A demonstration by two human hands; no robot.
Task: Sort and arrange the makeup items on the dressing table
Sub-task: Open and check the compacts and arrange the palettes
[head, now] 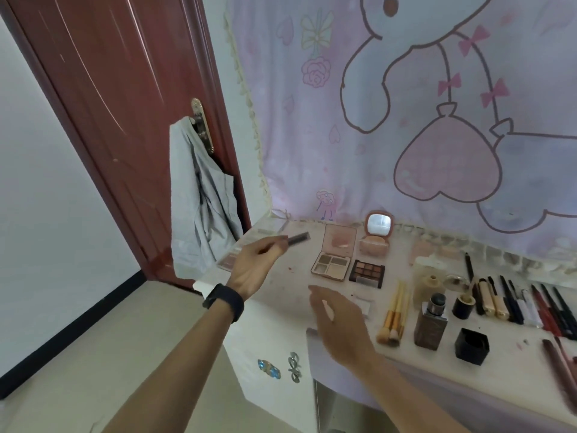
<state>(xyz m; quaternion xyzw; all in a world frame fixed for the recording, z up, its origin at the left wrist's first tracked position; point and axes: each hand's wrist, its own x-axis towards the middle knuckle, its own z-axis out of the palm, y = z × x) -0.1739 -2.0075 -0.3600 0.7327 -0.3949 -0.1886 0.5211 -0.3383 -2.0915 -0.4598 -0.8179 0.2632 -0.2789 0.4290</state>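
The door was dark red-brown, with a gold handle plate and a grey cloth. The hanging was pale purple with pink hearts, pink bows, a pink rose and a big pale blue bunny drawn in dark lines. The dressing table was white, with a blue bow knob and a silver bow knob. The square palette had a pink case and brown, grey and cream squares. The small palette was black with brown squares. The brushes had gold handles. The bottle was brown with a black top. The wristband was black. The thin stick was dark grey.
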